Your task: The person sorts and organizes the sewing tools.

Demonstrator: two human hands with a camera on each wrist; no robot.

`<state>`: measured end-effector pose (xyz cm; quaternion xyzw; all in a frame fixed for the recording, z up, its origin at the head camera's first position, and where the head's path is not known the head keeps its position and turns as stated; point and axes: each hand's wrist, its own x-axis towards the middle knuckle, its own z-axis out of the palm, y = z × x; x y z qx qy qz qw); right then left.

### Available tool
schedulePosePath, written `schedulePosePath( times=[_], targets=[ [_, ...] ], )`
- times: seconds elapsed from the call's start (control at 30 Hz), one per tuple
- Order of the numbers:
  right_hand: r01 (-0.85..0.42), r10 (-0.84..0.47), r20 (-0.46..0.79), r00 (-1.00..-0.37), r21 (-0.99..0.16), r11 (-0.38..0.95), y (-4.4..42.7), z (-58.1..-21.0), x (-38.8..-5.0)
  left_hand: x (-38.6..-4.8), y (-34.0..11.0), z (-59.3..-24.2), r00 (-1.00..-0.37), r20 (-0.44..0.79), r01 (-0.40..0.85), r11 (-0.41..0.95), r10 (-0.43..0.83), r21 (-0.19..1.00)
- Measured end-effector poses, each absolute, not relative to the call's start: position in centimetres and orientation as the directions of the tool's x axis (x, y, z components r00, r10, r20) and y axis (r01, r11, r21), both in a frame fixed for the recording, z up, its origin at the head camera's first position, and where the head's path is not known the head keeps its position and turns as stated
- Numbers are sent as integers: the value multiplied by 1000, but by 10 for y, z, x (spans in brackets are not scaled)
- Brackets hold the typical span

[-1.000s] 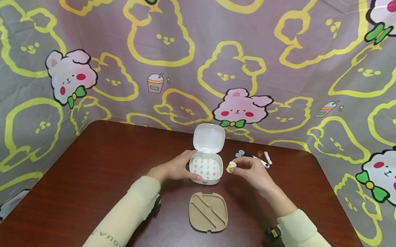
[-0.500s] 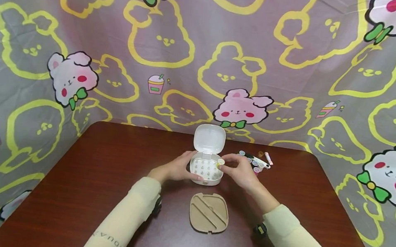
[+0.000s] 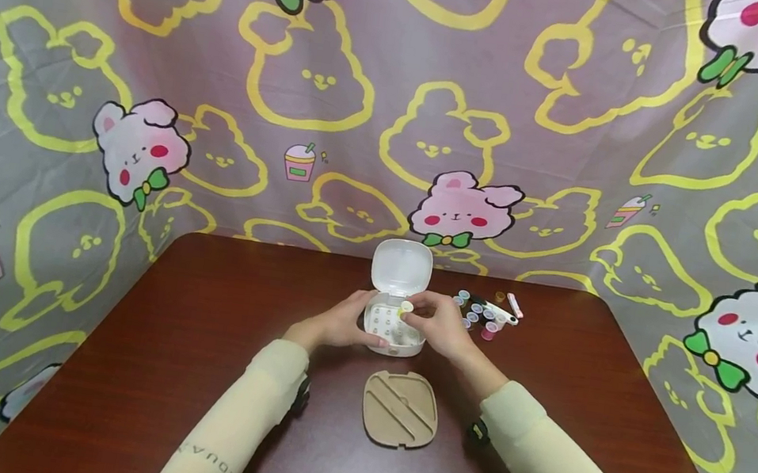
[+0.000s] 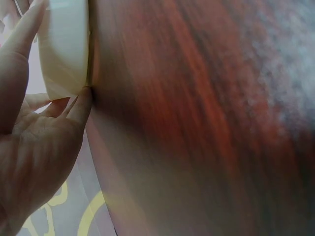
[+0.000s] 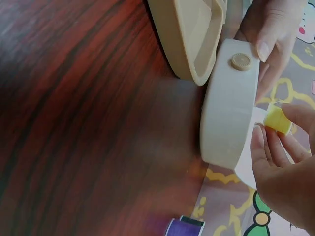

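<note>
A white sewing box (image 3: 398,350) stands on the table with its lid (image 3: 401,268) raised. Rows of small pegs line its inside. My left hand (image 3: 342,323) grips the box from the left, thumb at the front and fingers along the side. Over the right part of the box, my right hand (image 3: 444,327) pinches a small yellow thread spool (image 5: 277,120) between thumb and fingers. In the right wrist view the spool is held above the rim, apart from the box's front with its round tan button (image 5: 241,61). Part of the peg rows is hidden behind the right hand.
In front of the box lies a tan tray insert (image 3: 401,410) with diagonal grooves. Several thread spools, a pink spool (image 3: 489,331) among them, stand to the right, beside a white-handled tool (image 3: 502,313) and a small pink-and-white item (image 3: 515,306). A patterned curtain (image 3: 353,105) hangs behind the table.
My right hand has moved left with the yellow spool, from beside the box to over it, uncovering the spools on the right. The left hand has stayed on the box.
</note>
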<state>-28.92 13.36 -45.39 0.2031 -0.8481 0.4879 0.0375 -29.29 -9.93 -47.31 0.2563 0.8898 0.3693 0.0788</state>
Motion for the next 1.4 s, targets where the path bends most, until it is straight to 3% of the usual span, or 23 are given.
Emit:
schedulePosePath(
  times=[1.4],
  targets=[
    [-316,-216,230,-949,-723,615,90,-467,-316,-293,-102,-473,-850,46,392,574,524,719]
  ],
)
